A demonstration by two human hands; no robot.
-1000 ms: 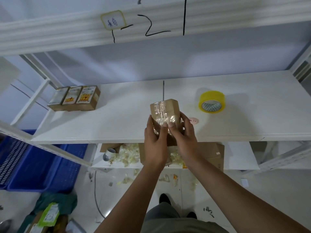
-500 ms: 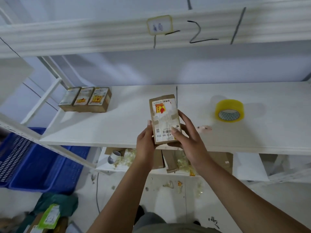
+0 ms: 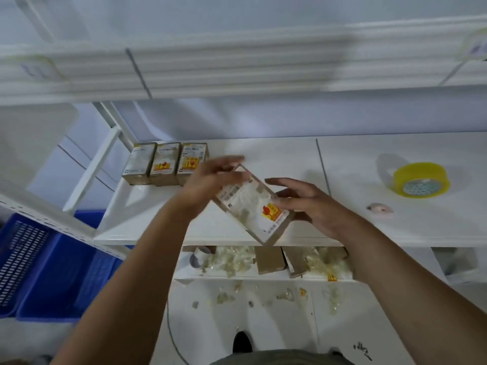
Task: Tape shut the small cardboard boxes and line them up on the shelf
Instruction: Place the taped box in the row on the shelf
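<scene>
Tilting between both hands, the taped cardboard box (image 3: 253, 206) hangs above the front edge of the white shelf (image 3: 290, 159). The right hand (image 3: 313, 206) grips its lower end; the blurred left hand (image 3: 210, 180) clasps its upper corner. Farther back left, three taped boxes (image 3: 166, 164) stand touching in a row; the yellow tape roll (image 3: 420, 180) sits well right.

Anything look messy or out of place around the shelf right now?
Yes. Crumpled tape scraps litter the lower shelf among loose cardboard boxes, and more scraps are on the floor. On the main shelf, the three placed boxes stand in a neat row.
</scene>
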